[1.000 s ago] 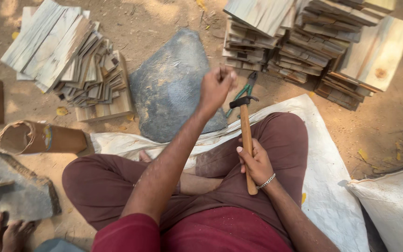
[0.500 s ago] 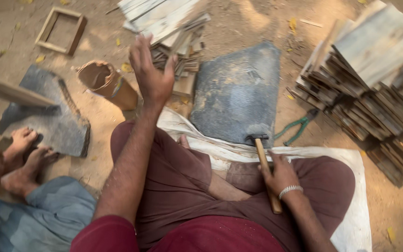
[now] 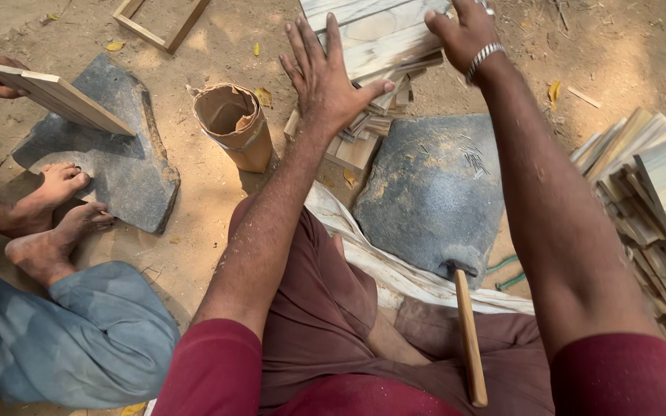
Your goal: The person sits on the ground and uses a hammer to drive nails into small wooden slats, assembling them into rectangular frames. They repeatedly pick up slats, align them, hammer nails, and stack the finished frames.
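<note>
I sit on the ground with both arms stretched forward. My left hand [image 3: 327, 77] is spread flat, fingers apart, over a pile of thin wooden slats [image 3: 379, 46]. Higher on the same pile my right hand [image 3: 464, 31], a metal bracelet on its wrist, rests with fingers hidden at the frame's top edge. A hammer [image 3: 468, 339] with a wooden handle lies loose on my lap, its head against a flat grey stone slab [image 3: 433, 192]. Several small nails [image 3: 472, 158] lie on the slab.
A cardboard cup [image 3: 233, 123] stands left of the slats. A second person at the left, bare feet [image 3: 48, 216] by another grey stone [image 3: 117, 162], holds a wooden board [image 3: 48, 96]. More stacked slats [image 3: 657, 200] sit at the right. A wooden frame [image 3: 159, 19] lies beyond.
My right hand has let go of the hammer, which now lies on my lap, and has moved up to the slat pile. My left hand has come down onto the slats.
</note>
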